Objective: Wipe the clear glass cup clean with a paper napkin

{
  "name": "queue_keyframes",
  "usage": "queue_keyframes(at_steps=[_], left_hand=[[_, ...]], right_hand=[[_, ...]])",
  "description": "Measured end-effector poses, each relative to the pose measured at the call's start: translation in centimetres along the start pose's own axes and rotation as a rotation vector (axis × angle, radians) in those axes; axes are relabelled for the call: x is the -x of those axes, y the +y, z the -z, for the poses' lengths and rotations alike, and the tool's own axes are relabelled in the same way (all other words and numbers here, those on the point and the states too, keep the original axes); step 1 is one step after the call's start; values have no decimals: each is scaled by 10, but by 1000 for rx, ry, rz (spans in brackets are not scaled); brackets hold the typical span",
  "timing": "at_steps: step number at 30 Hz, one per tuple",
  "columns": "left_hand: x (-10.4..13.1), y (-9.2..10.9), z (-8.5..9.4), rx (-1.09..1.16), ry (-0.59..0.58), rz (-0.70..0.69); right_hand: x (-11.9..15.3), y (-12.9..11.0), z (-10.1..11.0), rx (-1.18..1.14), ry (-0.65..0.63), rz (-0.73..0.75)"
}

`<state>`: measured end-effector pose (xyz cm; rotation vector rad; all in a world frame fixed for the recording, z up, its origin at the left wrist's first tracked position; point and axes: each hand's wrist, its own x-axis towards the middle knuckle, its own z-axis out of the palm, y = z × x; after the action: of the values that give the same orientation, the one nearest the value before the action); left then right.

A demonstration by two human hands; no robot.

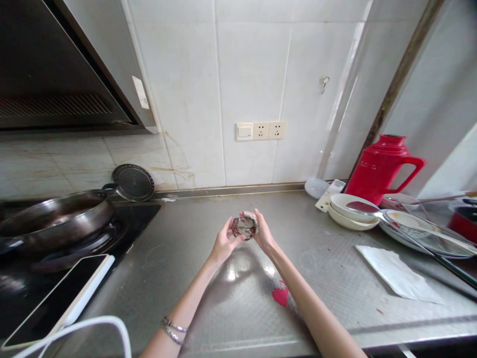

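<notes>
Both my hands are raised over the middle of the metal counter point(179, 278), holding a small round object point(244, 226) between them. It looks like a see-through glass dish with a dark, brownish rim, but its exact kind is unclear. My left hand point(224, 242) grips its left side, the thumb along the lower edge. From the right, my right hand point(264, 232) closes around the other side, fingers partly hidden behind it. A bit of whitish material point(249, 214) shows by the right fingers; I cannot tell if it is a tissue.
On the left, a wok point(74, 219) sits on the stove, with a phone point(59, 303) and white cable in front. To the right are a red thermos point(380, 166), stacked bowls point(352, 223), plates, a long-handled ladle point(363, 206) and a white paper napkin point(397, 273).
</notes>
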<state>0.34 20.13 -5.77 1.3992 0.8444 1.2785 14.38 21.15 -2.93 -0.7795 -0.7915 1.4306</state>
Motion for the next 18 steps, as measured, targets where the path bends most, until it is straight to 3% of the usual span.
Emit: queue_keyframes(at_steps=[3,5,14,18], left_hand=[[0,3,1,44,-152,-15],[0,4,0,39,-175,-51],[-1,-22,-3,-101,216,-126],[1,-26,-1,-126,228,-109]], right_hand=[[5,0,-2,13,-69,-22],[7,2,-2,7,-94,-24],[11,40,-5,-26,84,127],[14,47,-7,-58,118,113]])
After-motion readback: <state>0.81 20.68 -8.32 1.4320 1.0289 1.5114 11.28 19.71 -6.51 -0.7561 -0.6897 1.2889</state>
